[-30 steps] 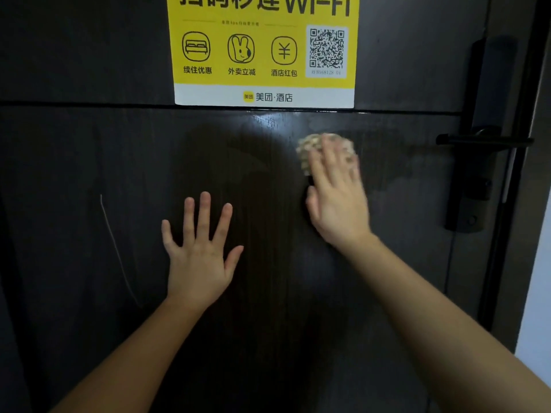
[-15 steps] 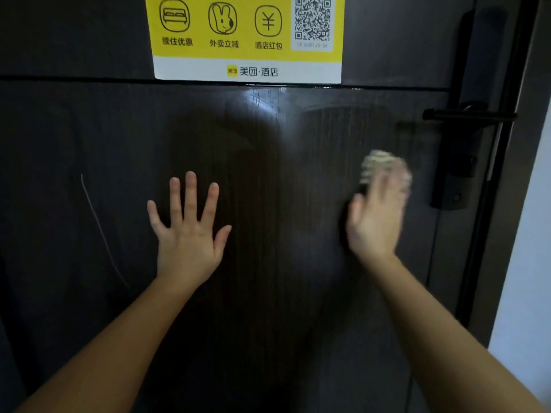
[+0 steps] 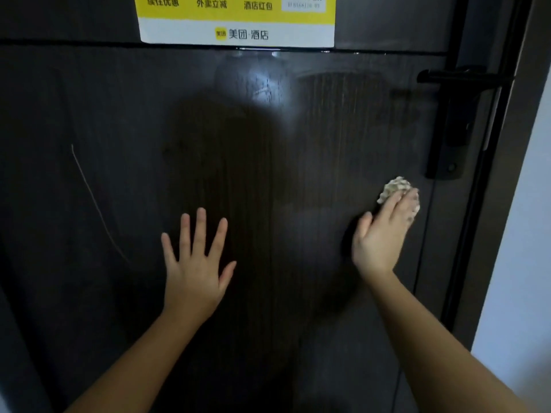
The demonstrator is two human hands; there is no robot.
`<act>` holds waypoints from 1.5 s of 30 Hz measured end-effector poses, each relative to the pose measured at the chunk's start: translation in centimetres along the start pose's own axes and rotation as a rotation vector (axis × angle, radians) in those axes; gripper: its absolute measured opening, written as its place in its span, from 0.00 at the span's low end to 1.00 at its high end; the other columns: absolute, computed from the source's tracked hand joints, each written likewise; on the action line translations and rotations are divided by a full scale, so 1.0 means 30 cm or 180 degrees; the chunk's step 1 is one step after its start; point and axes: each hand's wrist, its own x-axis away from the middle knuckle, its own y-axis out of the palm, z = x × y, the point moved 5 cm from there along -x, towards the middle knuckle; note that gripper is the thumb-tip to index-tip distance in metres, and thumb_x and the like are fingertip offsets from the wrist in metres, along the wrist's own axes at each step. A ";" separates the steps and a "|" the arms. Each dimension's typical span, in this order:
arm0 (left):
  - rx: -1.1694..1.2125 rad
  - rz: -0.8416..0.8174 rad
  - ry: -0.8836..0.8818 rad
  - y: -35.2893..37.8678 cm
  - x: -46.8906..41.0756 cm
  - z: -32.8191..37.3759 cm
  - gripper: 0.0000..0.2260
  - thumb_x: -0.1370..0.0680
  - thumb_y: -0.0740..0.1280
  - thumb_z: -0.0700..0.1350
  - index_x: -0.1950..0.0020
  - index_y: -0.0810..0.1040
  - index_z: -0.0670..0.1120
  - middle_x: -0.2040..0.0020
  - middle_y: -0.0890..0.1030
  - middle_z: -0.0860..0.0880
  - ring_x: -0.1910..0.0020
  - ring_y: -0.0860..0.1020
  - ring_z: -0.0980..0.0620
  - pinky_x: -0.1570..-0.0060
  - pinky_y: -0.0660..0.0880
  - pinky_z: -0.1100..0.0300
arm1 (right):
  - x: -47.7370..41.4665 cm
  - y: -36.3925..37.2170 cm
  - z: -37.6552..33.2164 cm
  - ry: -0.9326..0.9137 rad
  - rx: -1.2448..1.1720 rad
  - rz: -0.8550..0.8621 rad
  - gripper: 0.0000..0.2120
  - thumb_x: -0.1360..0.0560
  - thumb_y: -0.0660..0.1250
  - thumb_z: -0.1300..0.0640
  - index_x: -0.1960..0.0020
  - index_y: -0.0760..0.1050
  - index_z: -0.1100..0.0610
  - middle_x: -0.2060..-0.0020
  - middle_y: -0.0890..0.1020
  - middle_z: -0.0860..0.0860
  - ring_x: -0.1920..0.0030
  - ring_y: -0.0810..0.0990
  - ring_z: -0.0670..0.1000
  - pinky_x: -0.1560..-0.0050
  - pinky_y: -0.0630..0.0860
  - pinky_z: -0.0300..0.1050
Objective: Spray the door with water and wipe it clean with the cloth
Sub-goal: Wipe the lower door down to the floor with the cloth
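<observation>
A dark wood-grain door [image 3: 89, 99] fills the view, with wet streaks across its upper middle and right. My right hand [image 3: 381, 234] presses a crumpled beige cloth [image 3: 395, 186] flat against the door, low on the right, just below the lock plate. Most of the cloth is hidden under my fingers. My left hand [image 3: 195, 263] lies flat on the door at centre-left, fingers spread, holding nothing. No spray bottle is in view.
A black lever handle [image 3: 459, 77] with its lock plate [image 3: 447, 144] sits at the door's right edge. A yellow and white sticker [image 3: 238, 22] is at the top. A pale curved scratch [image 3: 92, 201] marks the left side. A white wall [image 3: 518, 263] borders the frame on the right.
My right hand has swept the cloth from the upper middle of the door down and to the right, leaving wet streaks. My left hand stays flat in place. The view has shifted downward.
</observation>
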 end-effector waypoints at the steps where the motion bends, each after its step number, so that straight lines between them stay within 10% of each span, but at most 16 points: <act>1: -0.0028 -0.0065 -0.0033 0.021 0.014 0.008 0.37 0.25 0.63 0.59 0.22 0.51 0.48 0.22 0.46 0.39 0.23 0.46 0.37 0.32 0.55 0.30 | 0.038 0.021 -0.032 0.0026 0.0012 -0.0037 0.34 0.27 0.56 0.55 0.26 0.53 0.70 0.26 0.52 0.69 0.26 0.49 0.69 0.25 0.44 0.60; 7: -0.0008 0.0009 -0.0150 0.065 0.022 0.041 0.40 0.26 0.67 0.57 0.22 0.51 0.46 0.22 0.45 0.37 0.24 0.45 0.34 0.33 0.52 0.29 | 0.338 0.122 -0.276 -0.2663 0.0205 -0.0788 0.35 0.29 0.58 0.53 0.24 0.53 0.59 0.24 0.57 0.57 0.24 0.52 0.59 0.25 0.48 0.58; 14: -0.0023 -0.0052 -0.0178 0.060 0.022 0.044 0.38 0.24 0.63 0.58 0.21 0.48 0.47 0.22 0.43 0.37 0.24 0.44 0.34 0.32 0.52 0.29 | 0.162 0.058 0.075 0.0403 -0.0299 -0.0067 0.33 0.27 0.53 0.57 0.25 0.53 0.69 0.25 0.51 0.67 0.24 0.48 0.66 0.25 0.47 0.62; 21: -0.0041 -0.0137 -0.0055 0.038 0.096 -0.004 0.42 0.27 0.66 0.59 0.21 0.48 0.46 0.22 0.44 0.37 0.23 0.44 0.38 0.29 0.49 0.34 | 0.532 0.159 -0.257 -0.2351 -0.0044 -0.1046 0.33 0.29 0.59 0.54 0.25 0.59 0.58 0.24 0.59 0.56 0.24 0.52 0.58 0.25 0.50 0.60; 27: -0.0419 -0.0706 0.0161 0.127 0.181 -0.002 0.49 0.31 0.71 0.60 0.22 0.42 0.48 0.23 0.40 0.37 0.24 0.41 0.37 0.31 0.50 0.30 | 0.402 0.125 0.217 0.1124 -0.0439 -0.0395 0.34 0.27 0.48 0.54 0.24 0.50 0.68 0.25 0.48 0.67 0.24 0.46 0.66 0.25 0.45 0.61; 34: -0.0168 -0.0470 0.0247 0.136 0.181 -0.018 0.50 0.33 0.74 0.58 0.21 0.47 0.49 0.23 0.41 0.39 0.24 0.41 0.39 0.33 0.46 0.29 | 0.716 0.216 -0.257 -0.2134 0.0126 -0.1208 0.33 0.26 0.56 0.51 0.24 0.54 0.59 0.24 0.53 0.57 0.24 0.49 0.59 0.25 0.49 0.60; 36: -0.0066 -0.0435 0.0290 0.135 0.178 -0.021 0.49 0.32 0.74 0.57 0.21 0.47 0.50 0.22 0.41 0.40 0.24 0.42 0.39 0.33 0.46 0.29 | 0.670 0.213 -0.124 -0.1782 0.0376 -0.1048 0.34 0.28 0.57 0.54 0.24 0.54 0.58 0.24 0.58 0.58 0.24 0.52 0.60 0.26 0.52 0.61; 41: -0.0032 -0.0428 0.0290 0.144 0.182 -0.016 0.48 0.30 0.73 0.57 0.21 0.45 0.49 0.23 0.39 0.39 0.24 0.42 0.38 0.33 0.46 0.29 | 0.586 0.170 0.280 0.1746 -0.0114 -0.0682 0.33 0.24 0.49 0.53 0.23 0.43 0.65 0.24 0.43 0.63 0.23 0.43 0.62 0.25 0.43 0.58; 45: 0.0005 -0.0359 0.0261 0.148 0.182 -0.012 0.47 0.31 0.73 0.56 0.21 0.48 0.48 0.22 0.44 0.38 0.24 0.42 0.38 0.34 0.45 0.29 | 0.768 0.248 -0.037 -0.0284 0.0044 -0.1146 0.35 0.28 0.53 0.52 0.25 0.53 0.66 0.26 0.55 0.66 0.25 0.50 0.67 0.25 0.43 0.60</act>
